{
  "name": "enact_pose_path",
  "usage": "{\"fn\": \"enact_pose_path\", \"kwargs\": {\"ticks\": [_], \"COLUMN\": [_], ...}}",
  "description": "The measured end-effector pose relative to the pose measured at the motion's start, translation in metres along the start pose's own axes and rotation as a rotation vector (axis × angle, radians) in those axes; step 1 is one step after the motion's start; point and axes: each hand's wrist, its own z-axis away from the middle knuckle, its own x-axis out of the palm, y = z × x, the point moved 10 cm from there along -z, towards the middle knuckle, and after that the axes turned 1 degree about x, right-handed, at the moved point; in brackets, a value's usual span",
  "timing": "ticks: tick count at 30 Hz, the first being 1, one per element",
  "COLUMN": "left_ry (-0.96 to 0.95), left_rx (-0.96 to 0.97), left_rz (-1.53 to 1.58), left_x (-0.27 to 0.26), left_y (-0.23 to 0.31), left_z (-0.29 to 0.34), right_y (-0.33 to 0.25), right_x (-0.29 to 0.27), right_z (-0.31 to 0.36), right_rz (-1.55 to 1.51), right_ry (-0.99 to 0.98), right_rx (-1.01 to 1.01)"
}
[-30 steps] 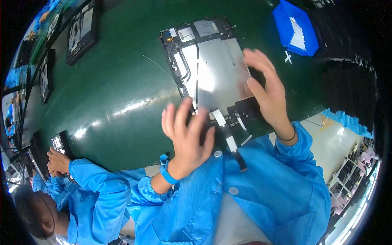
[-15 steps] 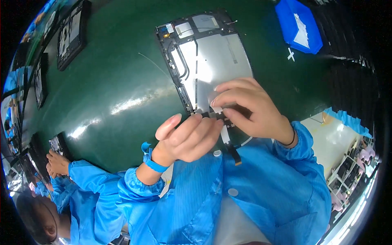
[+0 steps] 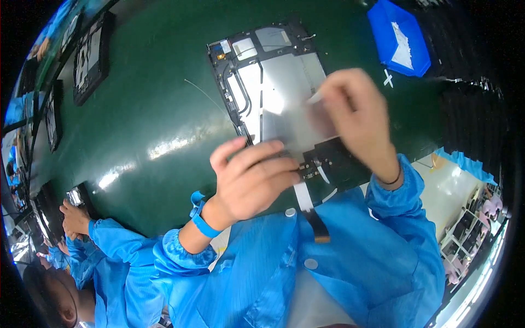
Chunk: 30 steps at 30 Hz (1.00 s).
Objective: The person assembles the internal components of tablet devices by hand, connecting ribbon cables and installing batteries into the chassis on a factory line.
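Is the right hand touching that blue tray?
Apart. The head view shows green table between the right hand and the blue tray.

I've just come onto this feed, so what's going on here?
A person is working on an opened flat device on a green table. The left hand lies over its lower edge, fingers spread, by a dark ribbon cable. The right hand, blurred, pinches a small white piece above its right side. A blue tray sits farther off.
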Motion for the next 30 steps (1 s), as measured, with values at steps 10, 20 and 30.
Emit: {"fn": "enact_pose_path", "kwargs": {"ticks": [10,20,30], "left_ry": [0.097,0.089,0.06], "left_rx": [-0.399,-0.458,-0.493], "left_rz": [0.268,0.114,0.095], "left_x": [0.019,0.028,0.032], "left_y": [-0.094,-0.105,-0.106], "left_z": [-0.02,-0.003,-0.004], "right_y": [0.084,-0.04,-0.047], "right_x": [-0.155,0.026,0.063], "right_z": [-0.018,0.034,0.058], "right_rz": [0.469,0.182,0.183], "right_ry": [0.619,-0.264,-0.623], "right_rx": [0.081,-0.553,-0.575]}}
